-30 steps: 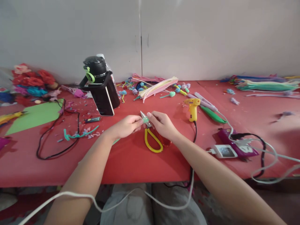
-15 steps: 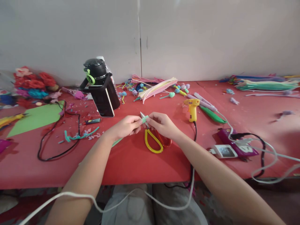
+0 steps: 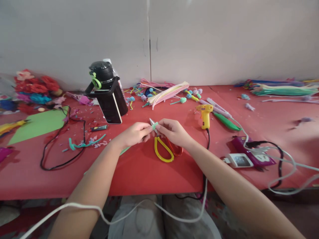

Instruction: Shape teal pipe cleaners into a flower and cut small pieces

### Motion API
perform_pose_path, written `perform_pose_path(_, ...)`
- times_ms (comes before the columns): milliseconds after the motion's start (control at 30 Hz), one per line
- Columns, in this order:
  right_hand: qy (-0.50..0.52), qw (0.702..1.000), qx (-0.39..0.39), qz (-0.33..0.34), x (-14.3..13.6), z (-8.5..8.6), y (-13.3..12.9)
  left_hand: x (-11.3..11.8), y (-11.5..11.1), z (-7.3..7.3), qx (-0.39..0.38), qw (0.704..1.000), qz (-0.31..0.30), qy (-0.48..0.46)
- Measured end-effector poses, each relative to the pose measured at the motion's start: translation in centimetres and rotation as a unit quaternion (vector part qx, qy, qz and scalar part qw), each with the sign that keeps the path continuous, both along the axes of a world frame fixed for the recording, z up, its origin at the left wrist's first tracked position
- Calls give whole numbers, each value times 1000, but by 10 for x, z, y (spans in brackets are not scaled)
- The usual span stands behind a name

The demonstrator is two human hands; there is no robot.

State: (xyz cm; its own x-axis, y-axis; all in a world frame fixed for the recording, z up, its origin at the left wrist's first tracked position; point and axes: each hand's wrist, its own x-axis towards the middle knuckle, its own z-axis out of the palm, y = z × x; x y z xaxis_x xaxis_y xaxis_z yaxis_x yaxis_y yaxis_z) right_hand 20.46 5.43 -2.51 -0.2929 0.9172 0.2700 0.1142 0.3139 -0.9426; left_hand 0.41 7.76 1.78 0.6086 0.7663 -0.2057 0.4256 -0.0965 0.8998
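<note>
A light green strip (image 3: 155,125) is pinched between my two hands over the red table (image 3: 144,176). My left hand (image 3: 138,133) is closed on its left part, and a green length shows below that wrist. The fingers of my right hand (image 3: 171,131) are closed on the strip's right end. Scissors with one yellow and one red handle (image 3: 163,150) lie under my right hand, their blade tips pointing away and partly hidden by my fingers.
A black bottle with a phone (image 3: 109,106) leaning on it stands at back left. Pipe cleaners (image 3: 169,94) lie at the back. To the right are a yellow glue gun (image 3: 205,116), a purple power strip (image 3: 264,159) and cables. A white cable (image 3: 87,207) crosses my left forearm.
</note>
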Motion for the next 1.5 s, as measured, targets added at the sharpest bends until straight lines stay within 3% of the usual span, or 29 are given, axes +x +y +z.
perform_pose_path(800, 7, 999, -24, 22, 2, 0, 1, -3, 3, -6, 53, 998, -7, 31)
perform_pose_path(967, -20, 999, -29, -13, -1, -3, 0, 0, 2, -5, 71, 996, -17, 54)
perform_pose_path(1167, -100, 993, 39, -58, -3, -7, 1, 2, 1, -7, 50, 998, -23, 37)
perform_pose_path(1500, -8, 1000, -28, 3, 0, -1, 0, 0, 3, -8, 44, 999, 6, -4)
